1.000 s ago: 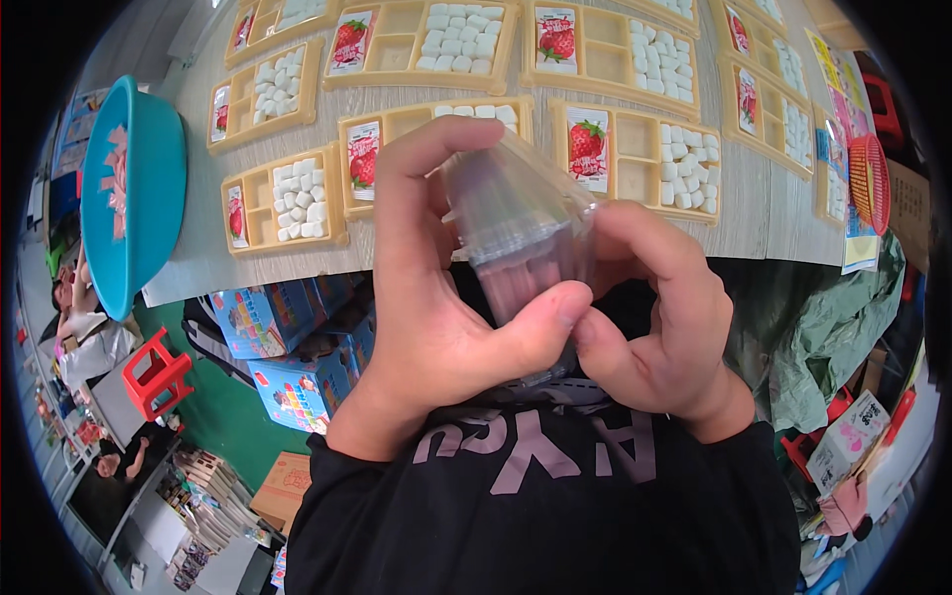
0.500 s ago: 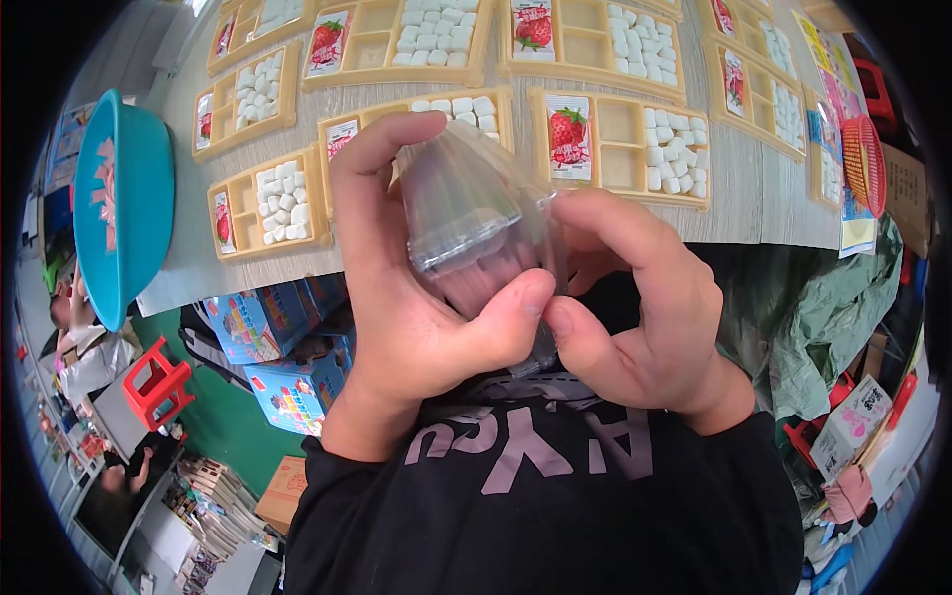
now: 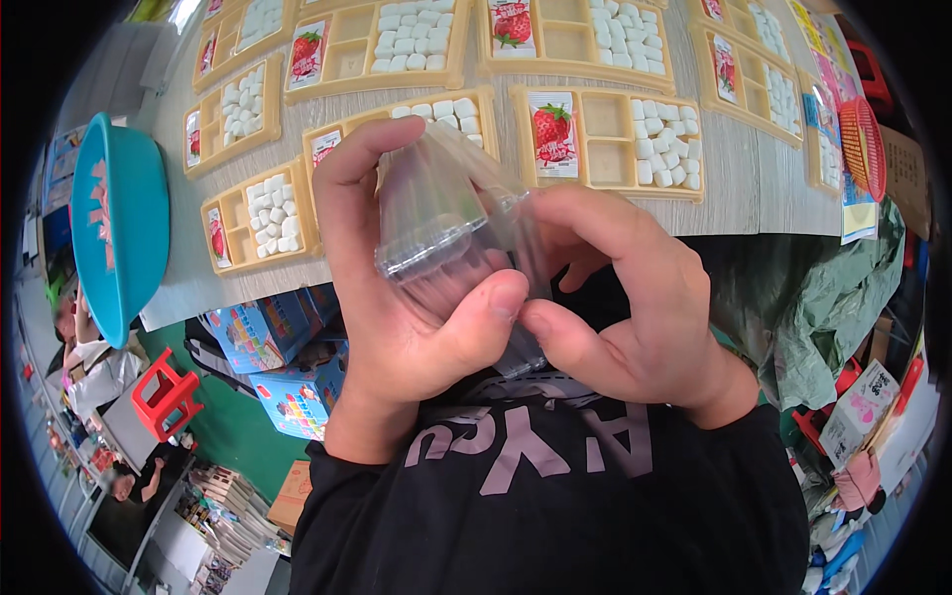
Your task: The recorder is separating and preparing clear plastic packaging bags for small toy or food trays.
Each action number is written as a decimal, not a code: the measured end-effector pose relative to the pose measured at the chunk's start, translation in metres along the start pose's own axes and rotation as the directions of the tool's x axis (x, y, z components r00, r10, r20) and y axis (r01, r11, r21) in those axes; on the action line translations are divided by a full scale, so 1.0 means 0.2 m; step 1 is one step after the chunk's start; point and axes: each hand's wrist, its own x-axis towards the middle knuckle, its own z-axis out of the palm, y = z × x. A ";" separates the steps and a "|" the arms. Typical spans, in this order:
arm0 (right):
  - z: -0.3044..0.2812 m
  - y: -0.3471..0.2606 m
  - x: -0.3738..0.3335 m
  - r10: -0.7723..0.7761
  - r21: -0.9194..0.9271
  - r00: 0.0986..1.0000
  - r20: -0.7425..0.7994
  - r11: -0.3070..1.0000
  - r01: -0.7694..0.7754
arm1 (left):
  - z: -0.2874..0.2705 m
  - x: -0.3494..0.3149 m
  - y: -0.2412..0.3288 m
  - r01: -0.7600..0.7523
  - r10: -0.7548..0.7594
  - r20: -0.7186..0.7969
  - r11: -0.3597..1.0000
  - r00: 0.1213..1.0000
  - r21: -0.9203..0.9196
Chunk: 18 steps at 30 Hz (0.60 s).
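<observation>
Looks down on a teal basin (image 3: 147, 228) at the left end of the table (image 3: 759, 208), with pink pieces (image 3: 102, 210) inside, and on blue printed boxes (image 3: 300, 399) below the table's near edge. Grips clear ribbed plastic packaging (image 3: 431, 233) in the curled left hand (image 3: 392, 317), raised across the view of the table's near edge. Steadies it at the right with the bent right hand (image 3: 635, 307), thumb and forefinger closed in. Faces a cream tray (image 3: 607, 119) of white pieces (image 3: 664, 149) near the table's front, then a red basket (image 3: 861, 149) at its right end.

Colourless plastic container (image 3: 436, 238), cream trays (image 3: 607, 162), white sweets (image 3: 666, 149), grey wood-grained table (image 3: 754, 188), teal basin (image 3: 144, 233) (its pieces (image 3: 101, 203) pink)
</observation>
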 end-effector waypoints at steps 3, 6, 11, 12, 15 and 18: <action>0.01 0.01 -0.01 0.000 -0.011 1.000 -0.024 1.000 -0.001 | 0.01 0.00 0.00 0.001 -0.001 -0.005 1.000 1.000 0.003; 0.01 0.01 -0.01 -0.010 -0.023 0.999 -0.037 1.000 0.009 | 0.00 0.00 -0.02 -0.014 0.020 0.060 0.995 0.998 -0.098; 0.01 0.01 -0.02 -0.027 -0.033 0.997 -0.067 0.999 0.025 | 0.00 0.00 -0.01 0.000 0.003 0.054 0.998 0.999 -0.061; 0.01 0.01 -0.02 -0.030 -0.038 0.997 -0.067 0.999 0.027 | 0.00 -0.01 -0.01 0.004 0.000 0.054 0.998 0.999 -0.068; 0.01 0.02 -0.03 -0.031 -0.041 0.997 -0.069 0.999 0.028 | 0.01 0.00 -0.02 -0.012 0.015 0.060 0.999 0.998 -0.047; 0.00 0.02 -0.03 -0.024 -0.039 0.997 -0.067 0.999 0.021 | 0.01 0.00 -0.02 -0.030 0.033 0.068 0.999 0.997 -0.033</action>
